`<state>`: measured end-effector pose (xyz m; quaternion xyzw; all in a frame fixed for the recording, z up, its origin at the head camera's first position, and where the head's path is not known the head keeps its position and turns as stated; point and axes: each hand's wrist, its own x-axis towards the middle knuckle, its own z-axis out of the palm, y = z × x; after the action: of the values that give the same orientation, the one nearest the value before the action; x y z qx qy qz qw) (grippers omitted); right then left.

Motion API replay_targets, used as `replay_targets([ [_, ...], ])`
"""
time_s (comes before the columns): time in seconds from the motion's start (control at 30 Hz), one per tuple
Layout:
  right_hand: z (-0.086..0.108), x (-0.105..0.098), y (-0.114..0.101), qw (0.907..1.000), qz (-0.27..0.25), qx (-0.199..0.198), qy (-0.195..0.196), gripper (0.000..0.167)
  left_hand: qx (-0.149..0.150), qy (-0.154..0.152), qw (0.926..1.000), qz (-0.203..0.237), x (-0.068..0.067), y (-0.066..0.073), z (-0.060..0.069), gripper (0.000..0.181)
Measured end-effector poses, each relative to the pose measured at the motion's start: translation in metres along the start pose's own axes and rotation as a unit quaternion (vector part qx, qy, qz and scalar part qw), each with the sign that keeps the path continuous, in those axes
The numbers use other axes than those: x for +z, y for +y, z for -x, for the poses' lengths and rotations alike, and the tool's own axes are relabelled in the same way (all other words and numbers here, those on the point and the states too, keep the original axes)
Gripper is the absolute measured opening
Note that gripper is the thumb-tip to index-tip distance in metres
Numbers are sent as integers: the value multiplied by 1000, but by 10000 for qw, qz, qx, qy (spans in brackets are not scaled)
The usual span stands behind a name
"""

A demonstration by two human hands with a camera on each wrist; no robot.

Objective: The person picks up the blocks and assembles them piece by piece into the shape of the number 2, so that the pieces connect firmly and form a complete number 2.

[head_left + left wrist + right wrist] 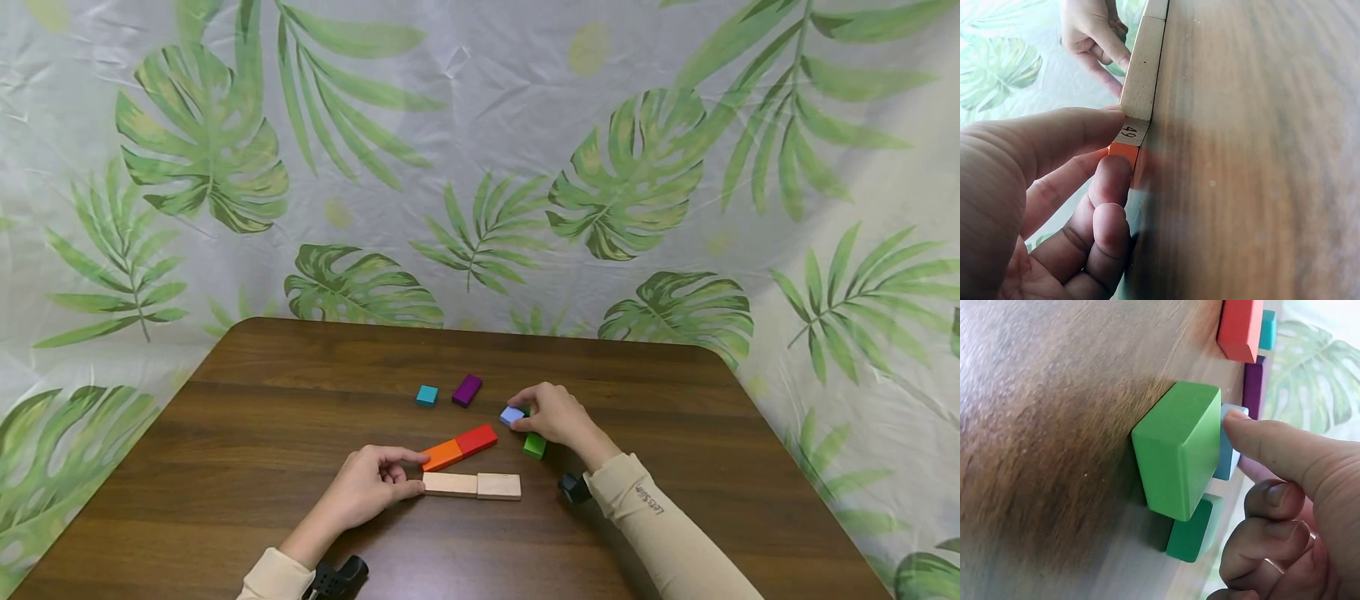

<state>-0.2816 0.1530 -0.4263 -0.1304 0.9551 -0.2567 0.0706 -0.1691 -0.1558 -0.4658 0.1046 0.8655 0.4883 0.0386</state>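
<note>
My right hand point(557, 414) pinches a small light blue block point(512, 416) between thumb and index finger. Just beside it lie a bright green block point(535, 447) and a darker green block point(1193, 532), partly hidden by the hand in the head view. My left hand point(372, 483) has its thumb against the left end of a plain wooden block point(450, 484) marked 49, while its index finger touches the left end of an orange block point(442, 455). A second wooden block point(498, 487) continues the plain row, and a red block point(476, 439) adjoins the orange one.
Farther back on the brown table point(300, 383) are a turquoise block point(427, 396) and a purple block point(467, 390). A leaf-patterned cloth point(495, 125) hangs behind the table. Dark wrist devices sit at both cuffs.
</note>
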Motion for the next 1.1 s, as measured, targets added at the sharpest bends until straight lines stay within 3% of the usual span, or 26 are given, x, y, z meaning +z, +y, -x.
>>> replay_targets([
  [1.1,-2,6,-13,9992,55,-189,-351,32,-41,-38,10000,-65,0,1,1,30],
])
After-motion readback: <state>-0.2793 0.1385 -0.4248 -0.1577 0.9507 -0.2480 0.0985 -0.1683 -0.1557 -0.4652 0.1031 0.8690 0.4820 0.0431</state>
